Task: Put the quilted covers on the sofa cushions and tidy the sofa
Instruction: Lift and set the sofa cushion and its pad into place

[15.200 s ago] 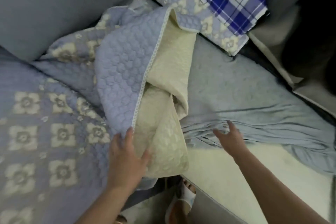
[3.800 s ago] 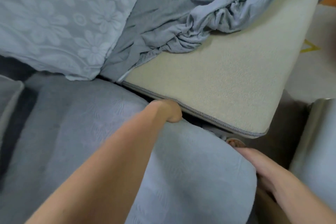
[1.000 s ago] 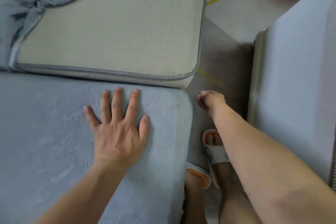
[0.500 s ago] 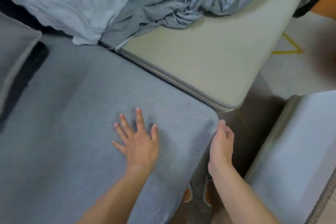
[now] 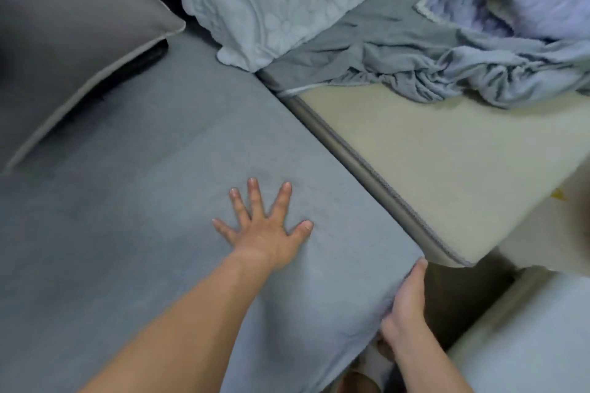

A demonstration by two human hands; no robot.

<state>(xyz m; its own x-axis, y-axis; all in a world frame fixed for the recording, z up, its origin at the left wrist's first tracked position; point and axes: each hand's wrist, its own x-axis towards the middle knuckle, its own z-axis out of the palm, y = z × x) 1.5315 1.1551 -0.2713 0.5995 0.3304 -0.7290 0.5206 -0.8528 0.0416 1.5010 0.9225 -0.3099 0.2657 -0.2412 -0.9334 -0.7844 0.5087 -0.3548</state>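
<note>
While the left hand (image 5: 265, 226) lies flat with its fingers spread wide on top of the grey-blue seat cushion (image 5: 134, 201), the right hand (image 5: 405, 303) is pressed against that cushion's corner edge in the lower right of the frame. Its fingers point up along the side. I cannot tell if the lower fingers curl under the cloth, because the cushion hides them.

This cushion fills the middle and the lower left. Its cover looks smooth and pulled tight. Its right edge runs on a slant from the upper middle down to the lower right, and it touches the cream cushion (image 5: 447, 163) beside it. The cream cushion has grey piping along that edge, and its near corner sticks out just past the right hand.

A bunched grey-blue cover (image 5: 431, 70) lies across the far end of the cream cushion in the upper right, all wrinkled. Above it a bit of quilted cover (image 5: 459, 6) with a pale trim peeks out; most of it is cut off and blurry.

A pale flower-pattern pillow (image 5: 271, 0) leans at the top middle, its low corner touching the seat cushion. A dark grey pillow (image 5: 64, 51) with a light edge sits in the upper left, partly cut off.

There is open floor (image 5: 459, 297) in the dark gap to the right of the right hand. A pale blue-grey padded thing (image 5: 526, 344) fills the lower right corner; I cannot tell what it is.
</note>
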